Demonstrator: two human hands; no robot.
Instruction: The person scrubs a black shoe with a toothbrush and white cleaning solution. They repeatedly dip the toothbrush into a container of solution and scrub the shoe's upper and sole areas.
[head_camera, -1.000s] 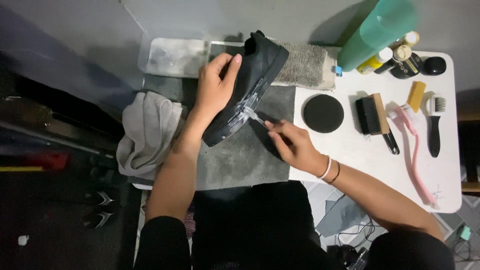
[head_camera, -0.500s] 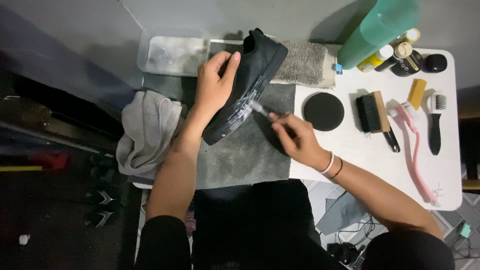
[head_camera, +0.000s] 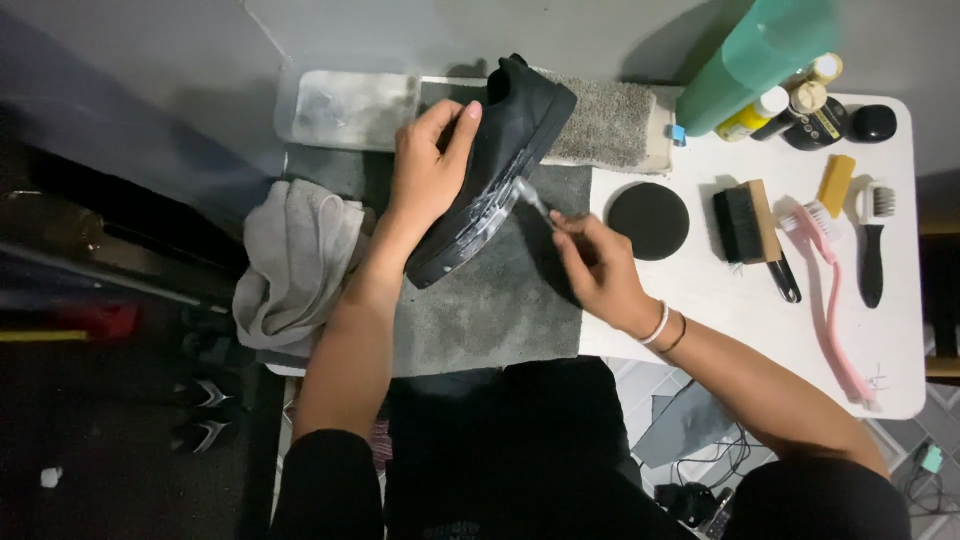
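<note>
Two hands busy: left (head_camera: 425, 180) steadying shoe (head_camera: 500, 165), right fingers (head_camera: 575, 225) pinching brush (head_camera: 530, 198); best scrubbing sole lightly, shoe gripped firm.

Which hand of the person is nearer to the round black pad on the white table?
The right hand. It holds a small brush just left of the round black pad. The left hand grips the black shoe, farther left over the grey mat.

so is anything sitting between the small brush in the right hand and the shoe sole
Nothing visible does. The right hand holds the small brush with its tip right at the foamy sole of the black shoe, which the left hand steadies.
</note>
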